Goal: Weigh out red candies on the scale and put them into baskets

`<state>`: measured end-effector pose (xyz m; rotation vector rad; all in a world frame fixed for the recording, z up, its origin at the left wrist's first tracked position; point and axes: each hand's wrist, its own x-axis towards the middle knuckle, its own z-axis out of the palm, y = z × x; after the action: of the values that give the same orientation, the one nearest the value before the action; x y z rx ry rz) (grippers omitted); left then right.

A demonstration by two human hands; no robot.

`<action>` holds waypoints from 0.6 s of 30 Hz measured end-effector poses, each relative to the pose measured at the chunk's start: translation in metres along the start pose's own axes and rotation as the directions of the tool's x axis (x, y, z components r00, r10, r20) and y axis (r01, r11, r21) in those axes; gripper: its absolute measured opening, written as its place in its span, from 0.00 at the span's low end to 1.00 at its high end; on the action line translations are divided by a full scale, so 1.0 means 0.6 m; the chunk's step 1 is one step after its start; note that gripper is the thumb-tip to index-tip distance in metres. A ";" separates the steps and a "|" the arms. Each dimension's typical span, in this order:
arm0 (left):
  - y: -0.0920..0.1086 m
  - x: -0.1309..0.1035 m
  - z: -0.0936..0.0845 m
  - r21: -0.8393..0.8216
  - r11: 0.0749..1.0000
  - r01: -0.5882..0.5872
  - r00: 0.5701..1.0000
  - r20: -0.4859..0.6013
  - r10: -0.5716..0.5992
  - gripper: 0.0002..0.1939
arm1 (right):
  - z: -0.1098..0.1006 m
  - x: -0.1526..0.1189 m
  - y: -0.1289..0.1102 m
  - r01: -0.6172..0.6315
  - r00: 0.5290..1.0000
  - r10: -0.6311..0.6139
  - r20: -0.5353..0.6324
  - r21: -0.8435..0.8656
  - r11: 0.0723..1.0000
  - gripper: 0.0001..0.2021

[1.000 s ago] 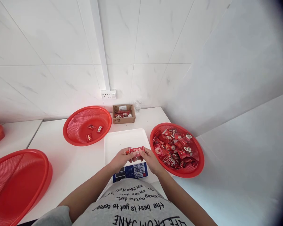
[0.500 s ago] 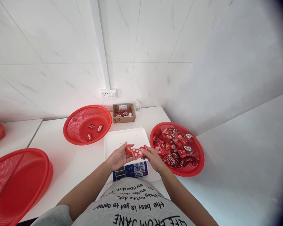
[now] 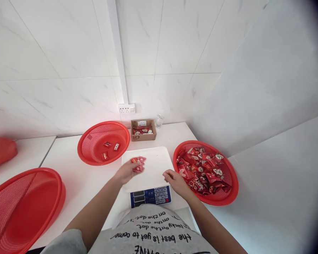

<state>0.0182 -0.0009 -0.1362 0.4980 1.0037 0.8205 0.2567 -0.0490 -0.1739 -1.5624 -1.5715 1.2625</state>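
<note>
My left hand (image 3: 125, 172) is closed around red wrapped candies (image 3: 139, 164), slightly blurred, above the left part of the scale's white pan (image 3: 152, 160). How many it holds I cannot tell. My right hand (image 3: 176, 181) hovers by the pan's right edge, its fingers curled in with nothing visible in them. The scale's blue keypad panel (image 3: 150, 197) lies nearest my body. Right of the scale, a red basket (image 3: 234, 183) is heaped with red candy packets (image 3: 201, 167).
Behind the scale's left corner stands a red basket (image 3: 82, 150) with a few candies inside. A cardboard box (image 3: 143, 137) of red packets and a clear glass (image 3: 159, 121) stand by the wall. Another red basket (image 3: 59, 187) is at the left, with a red object (image 3: 2, 151) beyond it.
My hands have parted. The candy packet that both held over the scale is now in my left hand, and my right hand has let go and closed. The view has shifted slightly.
</note>
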 end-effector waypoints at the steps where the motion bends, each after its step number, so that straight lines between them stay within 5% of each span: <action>1: 0.026 0.003 -0.011 -0.071 0.995 -0.068 0.997 -0.045 0.064 0.10 | -0.010 0.001 0.007 -0.002 0.999 0.001 -0.038 -0.010 1.000 0.15; 3: 0.076 0.003 -0.035 -0.231 0.945 -0.232 0.966 -0.171 0.195 0.10 | -0.032 0.003 0.021 -0.016 0.993 0.013 -0.115 -0.032 0.999 0.15; 7: 0.121 -0.007 -0.074 -0.393 0.882 -0.259 0.925 -0.363 0.109 0.13 | -0.075 0.004 0.057 -0.109 0.958 0.086 -0.274 -0.068 0.992 0.13; 13: 0.049 -0.021 -0.072 -0.310 0.949 -0.059 0.955 -0.293 -0.036 0.14 | -0.098 0.018 0.136 -0.299 0.930 0.283 -0.232 -0.036 0.954 0.14; 18: -0.008 -0.029 -0.043 -0.195 0.974 0.113 0.977 -0.158 -0.145 0.17 | -0.091 0.048 0.175 -0.436 0.894 0.365 -0.258 -0.315 0.843 0.20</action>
<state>-0.0076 -0.0174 -0.1423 0.2027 1.0933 0.8400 0.3451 -0.0237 -0.2538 -2.2779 -1.4581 1.0154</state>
